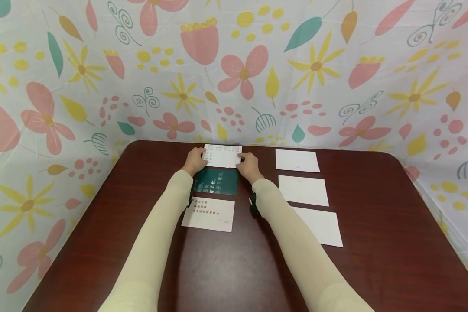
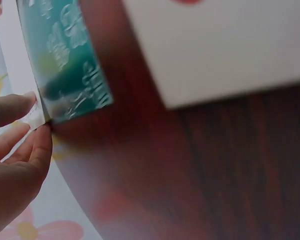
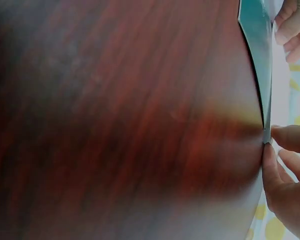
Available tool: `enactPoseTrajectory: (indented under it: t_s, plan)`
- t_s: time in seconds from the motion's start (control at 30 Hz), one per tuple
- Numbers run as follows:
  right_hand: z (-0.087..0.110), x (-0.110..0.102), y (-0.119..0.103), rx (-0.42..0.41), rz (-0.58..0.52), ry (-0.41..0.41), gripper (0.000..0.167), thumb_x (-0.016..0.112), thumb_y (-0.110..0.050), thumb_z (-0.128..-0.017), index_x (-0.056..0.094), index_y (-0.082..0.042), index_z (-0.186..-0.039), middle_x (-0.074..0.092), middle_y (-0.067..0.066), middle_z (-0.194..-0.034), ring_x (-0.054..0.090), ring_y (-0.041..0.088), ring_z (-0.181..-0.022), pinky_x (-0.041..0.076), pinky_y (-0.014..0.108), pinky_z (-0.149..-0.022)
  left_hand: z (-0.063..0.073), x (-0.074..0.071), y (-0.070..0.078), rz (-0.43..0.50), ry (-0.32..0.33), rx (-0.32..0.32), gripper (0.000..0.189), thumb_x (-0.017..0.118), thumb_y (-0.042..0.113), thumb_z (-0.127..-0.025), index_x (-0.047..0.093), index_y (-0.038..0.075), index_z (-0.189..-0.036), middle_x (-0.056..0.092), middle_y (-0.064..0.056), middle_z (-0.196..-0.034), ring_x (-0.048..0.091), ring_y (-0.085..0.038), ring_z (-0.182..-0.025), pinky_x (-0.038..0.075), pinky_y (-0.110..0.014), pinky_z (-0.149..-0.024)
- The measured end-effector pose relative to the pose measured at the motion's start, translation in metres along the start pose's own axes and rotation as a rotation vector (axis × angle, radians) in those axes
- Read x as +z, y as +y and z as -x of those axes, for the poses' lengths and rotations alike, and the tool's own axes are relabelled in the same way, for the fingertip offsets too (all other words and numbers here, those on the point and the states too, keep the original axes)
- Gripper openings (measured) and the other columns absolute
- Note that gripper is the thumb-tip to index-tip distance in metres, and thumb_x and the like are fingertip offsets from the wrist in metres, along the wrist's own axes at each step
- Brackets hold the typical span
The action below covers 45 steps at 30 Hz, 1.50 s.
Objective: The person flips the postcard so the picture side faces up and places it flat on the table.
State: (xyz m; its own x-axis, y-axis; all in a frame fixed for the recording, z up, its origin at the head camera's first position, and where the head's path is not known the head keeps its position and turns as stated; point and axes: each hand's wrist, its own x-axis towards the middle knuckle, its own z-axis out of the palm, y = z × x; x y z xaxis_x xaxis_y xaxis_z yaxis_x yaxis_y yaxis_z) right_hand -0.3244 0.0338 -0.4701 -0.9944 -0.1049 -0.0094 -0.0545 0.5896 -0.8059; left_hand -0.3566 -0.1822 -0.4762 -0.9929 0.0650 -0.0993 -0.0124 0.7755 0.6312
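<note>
The white lettered card [image 1: 223, 159] lies at the table's [image 1: 228, 268] far edge; left hand [image 1: 195, 161] and right hand [image 1: 251, 167] each pinch one side, thumb against fingers; uneven squeezing could bow it; its near edge could shove the teal card [image 1: 220, 182] askew.

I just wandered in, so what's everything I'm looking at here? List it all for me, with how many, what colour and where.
Card with grey lettering: 1, white, between the two hands near the table's far edge
Green card: 1, dark green with pale lettering, next nearer
Card with dark lettering: 1, whitish, nearest in that left column
Mostly blank cards: 3, white, column on the right, the nearest partly behind a sleeve
Table: 1, dark reddish brown, under the cards
Flowered cloth: white with pink, yellow and teal, behind and beside the table
Sleeves: 2, pale cream, reaching over the table
Wrist devices: 2, dark, one per wrist
Left hand: 1, bare, pinching the grey-lettered card's left edge
Right hand: 1, bare, pinching its right edge
</note>
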Motion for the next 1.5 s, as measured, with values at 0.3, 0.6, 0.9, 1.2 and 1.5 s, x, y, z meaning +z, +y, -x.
enactPoseTrajectory:
  t_s: [0.3,0.6,0.9,1.2,1.5]
  plan:
    - [-0.001,0.0,0.0,0.003,0.059,-0.033,0.042,0.055,0.002,-0.092,0.053,0.005,-0.134,0.038,0.023,-0.141,0.054,0.031,-0.1,0.042,0.034,-0.073,0.02,-0.006,0.021,-0.05,-0.019,-0.017,0.046,0.055,0.005,-0.097,0.044,-0.003,-0.141,0.035,-0.026,-0.143,0.038,-0.038,-0.129,0.042,-0.044,-0.1]
    - [-0.002,-0.003,-0.002,0.02,0.078,-0.073,0.038,0.056,-0.002,-0.094,0.054,0.009,-0.13,0.032,0.026,-0.14,0.037,0.036,-0.13,0.042,0.04,-0.098,0.024,-0.007,0.031,-0.199,-0.02,-0.048,0.042,0.053,0.005,-0.094,0.054,0.004,-0.136,0.037,-0.024,-0.138,0.037,-0.036,-0.12,0.042,-0.044,-0.094]
    - [0.002,-0.02,0.002,-0.001,-0.043,-0.118,0.042,0.056,-0.008,-0.097,0.049,0.004,-0.136,0.048,0.024,-0.133,0.049,0.036,-0.12,0.044,0.045,-0.096,0.029,-0.005,0.034,-0.12,0.081,-0.046,0.051,0.056,0.012,-0.094,0.044,0.005,-0.142,0.036,-0.023,-0.138,0.034,-0.037,-0.123,0.033,-0.049,-0.102]
    - [0.01,-0.052,0.006,-0.011,-0.089,-0.082,0.036,0.054,-0.011,-0.098,0.055,0.002,-0.132,0.055,0.02,-0.127,0.053,0.034,-0.114,0.045,0.045,-0.092,0.044,0.001,0.048,0.011,0.171,0.07,0.044,0.053,0.015,-0.099,0.046,0.002,-0.14,0.045,-0.024,-0.13,0.042,-0.036,-0.117,0.036,-0.049,-0.099]
    - [0.019,-0.09,0.013,-0.08,-0.086,-0.041,0.032,0.052,-0.01,-0.099,0.057,0.003,-0.128,0.055,0.022,-0.128,0.051,0.036,-0.119,0.046,0.045,-0.093,0.047,0.014,0.073,0.152,0.17,0.194,0.037,0.051,0.011,-0.099,0.053,-0.001,-0.134,0.048,-0.024,-0.128,0.048,-0.034,-0.114,0.046,-0.043,-0.089]
